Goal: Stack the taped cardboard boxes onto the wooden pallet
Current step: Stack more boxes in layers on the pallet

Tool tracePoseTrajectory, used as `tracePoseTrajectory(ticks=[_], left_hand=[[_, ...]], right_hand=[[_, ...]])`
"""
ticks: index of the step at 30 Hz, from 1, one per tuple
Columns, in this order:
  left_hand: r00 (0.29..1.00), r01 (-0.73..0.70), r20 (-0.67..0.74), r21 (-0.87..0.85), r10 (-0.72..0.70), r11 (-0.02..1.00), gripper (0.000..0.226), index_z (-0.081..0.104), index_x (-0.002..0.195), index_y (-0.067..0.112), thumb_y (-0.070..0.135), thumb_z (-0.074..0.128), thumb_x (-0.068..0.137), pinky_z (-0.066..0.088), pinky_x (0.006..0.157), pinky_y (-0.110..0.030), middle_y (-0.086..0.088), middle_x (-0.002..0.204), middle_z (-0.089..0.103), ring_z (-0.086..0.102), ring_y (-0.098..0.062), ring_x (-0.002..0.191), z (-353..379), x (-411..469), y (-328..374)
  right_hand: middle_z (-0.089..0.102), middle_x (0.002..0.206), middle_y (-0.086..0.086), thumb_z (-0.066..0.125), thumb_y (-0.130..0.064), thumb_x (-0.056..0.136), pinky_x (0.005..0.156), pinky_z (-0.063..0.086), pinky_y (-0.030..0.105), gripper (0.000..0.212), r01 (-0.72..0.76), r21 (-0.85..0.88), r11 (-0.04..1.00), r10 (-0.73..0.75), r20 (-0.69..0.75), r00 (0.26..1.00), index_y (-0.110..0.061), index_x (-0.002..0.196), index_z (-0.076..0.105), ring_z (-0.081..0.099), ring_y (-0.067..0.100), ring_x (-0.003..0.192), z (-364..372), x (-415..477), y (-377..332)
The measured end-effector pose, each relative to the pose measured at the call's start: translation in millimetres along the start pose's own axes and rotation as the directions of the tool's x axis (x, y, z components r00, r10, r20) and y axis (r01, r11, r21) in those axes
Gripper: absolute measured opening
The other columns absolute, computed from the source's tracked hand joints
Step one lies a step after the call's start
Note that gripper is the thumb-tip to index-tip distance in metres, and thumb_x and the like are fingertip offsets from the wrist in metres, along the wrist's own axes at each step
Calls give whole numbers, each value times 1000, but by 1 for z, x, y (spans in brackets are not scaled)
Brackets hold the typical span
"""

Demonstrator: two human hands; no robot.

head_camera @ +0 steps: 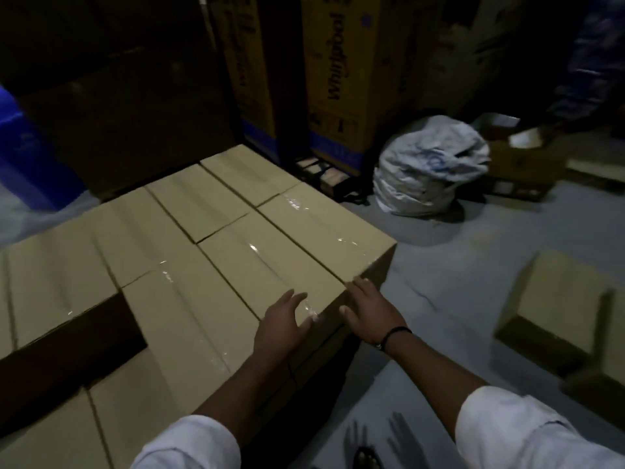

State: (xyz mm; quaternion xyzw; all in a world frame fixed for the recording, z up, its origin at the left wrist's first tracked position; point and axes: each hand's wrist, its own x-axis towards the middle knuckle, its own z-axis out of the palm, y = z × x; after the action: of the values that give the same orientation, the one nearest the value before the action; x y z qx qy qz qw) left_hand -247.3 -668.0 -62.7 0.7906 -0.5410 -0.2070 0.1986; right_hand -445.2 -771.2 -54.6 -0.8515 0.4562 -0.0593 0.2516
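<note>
I have both hands at the near right corner of the stack; my left hand (282, 324) lies flat on the taped top of the corner box (270, 269), fingers spread and closed on nothing; my right hand (367, 316) rests open against that box's near end face, fingers loose, also gripping nothing. The taped boxes (189, 238) already sit packed in a tight top layer, seams glinting, with one dark gap (84, 336) left open on the near left side; the wooden pallet itself I cannot see under them. Another carton (554, 306) waits on the grey floor (439, 272) to my right, well apart from the stack. I judge I am squaring this box into line; the risk is that a push from the end face slides it crooked or drives the neighbours out of row, since the tape looks slick; the corner box sits right at the stack's edge, so a sideways shove could hang it over; the dim light makes overhang hard to judge.
</note>
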Motion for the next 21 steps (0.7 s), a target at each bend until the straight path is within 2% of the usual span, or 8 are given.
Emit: tracePoseTrajectory(ticks=[4,9,12,17,21], left_hand=[[993,-95,67,-40,97,995,61,51,146,34,53,65,91,40,113,-40,2,159,41,43,-22,142,21,13,31],[954,-253,147,-76,262,965,59,58,141,21,44,73,89,45,107,-33,-4,149,54,54,-23,133,51,36,90],[927,-318,179,-94,330,943,58,59,140,17,40,74,89,40,110,-31,-8,149,54,51,-24,136,76,52,135],[875,-403,246,-110,417,909,59,56,143,25,51,68,91,44,110,-37,-1,150,54,49,-18,137,135,77,220],[839,-448,286,-119,462,886,57,55,143,23,49,66,93,43,110,-35,1,147,55,51,-17,134,184,98,294]], right_hand=[[19,166,5,51,-41,102,122,25,37,64,-124,54,991,128,-85,988,-17,157,29,16,22,153,-12,-27,32],[20,166,5,49,-40,103,122,23,36,62,-270,73,960,279,-179,943,-18,157,29,16,23,153,-42,-62,82],[23,165,6,51,-40,102,121,23,35,61,-340,107,934,356,-225,907,-18,156,31,19,22,152,-59,-79,124],[22,165,4,49,-42,103,120,18,30,61,-457,178,871,489,-256,833,-18,156,30,19,20,152,-94,-101,211],[27,164,5,51,-41,102,122,24,36,61,-516,243,822,568,-268,778,-17,155,33,23,21,150,-128,-113,285]])
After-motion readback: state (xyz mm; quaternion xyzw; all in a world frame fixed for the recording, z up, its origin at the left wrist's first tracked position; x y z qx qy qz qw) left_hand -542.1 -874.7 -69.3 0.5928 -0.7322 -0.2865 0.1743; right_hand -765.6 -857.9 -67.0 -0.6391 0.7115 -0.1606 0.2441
